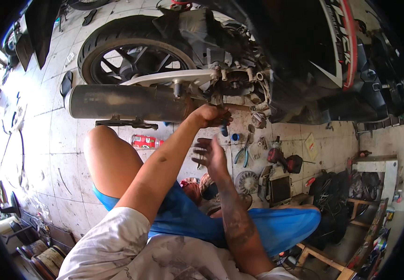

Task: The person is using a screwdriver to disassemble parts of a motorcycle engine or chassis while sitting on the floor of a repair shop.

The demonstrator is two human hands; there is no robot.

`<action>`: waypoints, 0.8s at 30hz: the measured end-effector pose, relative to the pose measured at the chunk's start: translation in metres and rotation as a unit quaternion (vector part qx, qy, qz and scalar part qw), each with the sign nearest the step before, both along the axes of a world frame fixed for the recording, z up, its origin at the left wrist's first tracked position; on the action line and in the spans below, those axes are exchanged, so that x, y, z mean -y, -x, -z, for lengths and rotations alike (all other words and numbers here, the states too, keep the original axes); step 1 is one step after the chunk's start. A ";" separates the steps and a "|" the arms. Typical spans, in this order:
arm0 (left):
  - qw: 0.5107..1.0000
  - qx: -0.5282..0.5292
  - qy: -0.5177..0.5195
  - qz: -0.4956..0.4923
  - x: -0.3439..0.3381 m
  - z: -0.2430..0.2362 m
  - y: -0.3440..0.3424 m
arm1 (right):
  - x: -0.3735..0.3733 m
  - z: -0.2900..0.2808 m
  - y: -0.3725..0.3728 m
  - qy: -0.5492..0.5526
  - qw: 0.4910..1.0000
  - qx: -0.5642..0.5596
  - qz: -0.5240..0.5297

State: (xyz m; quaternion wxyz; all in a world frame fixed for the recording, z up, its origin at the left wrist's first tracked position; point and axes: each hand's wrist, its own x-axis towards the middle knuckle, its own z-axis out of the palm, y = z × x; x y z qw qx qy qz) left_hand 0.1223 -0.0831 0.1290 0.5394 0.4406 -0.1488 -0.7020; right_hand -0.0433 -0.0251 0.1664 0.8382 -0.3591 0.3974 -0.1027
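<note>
Working from the left, we note the exhaust (122, 101) on the near side of the wheel (129, 71), with a red can (145, 141) on the floor (87, 142). The right hand (213, 156) is blurred, its fingers parted; we see nothing held. Just above it, the left hand (210, 115) has its fingers curled around a dark tool (224, 127), located just below the opened engine (235, 80). Farther right we record a blue cap (235, 136), pliers (245, 157) and a drill (275, 155) on the floor.
</note>
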 end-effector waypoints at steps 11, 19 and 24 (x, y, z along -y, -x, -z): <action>0.986 0.165 0.018 0.006 0.002 0.012 -0.011 | -0.006 0.032 0.002 0.331 0.942 0.053 -0.003; 0.991 0.006 0.034 -0.132 0.013 0.019 0.006 | 0.002 0.050 0.020 0.310 0.950 0.005 -0.048; 0.987 0.007 0.047 -0.153 0.020 0.013 0.013 | 0.023 0.043 0.019 0.210 0.956 -0.016 0.203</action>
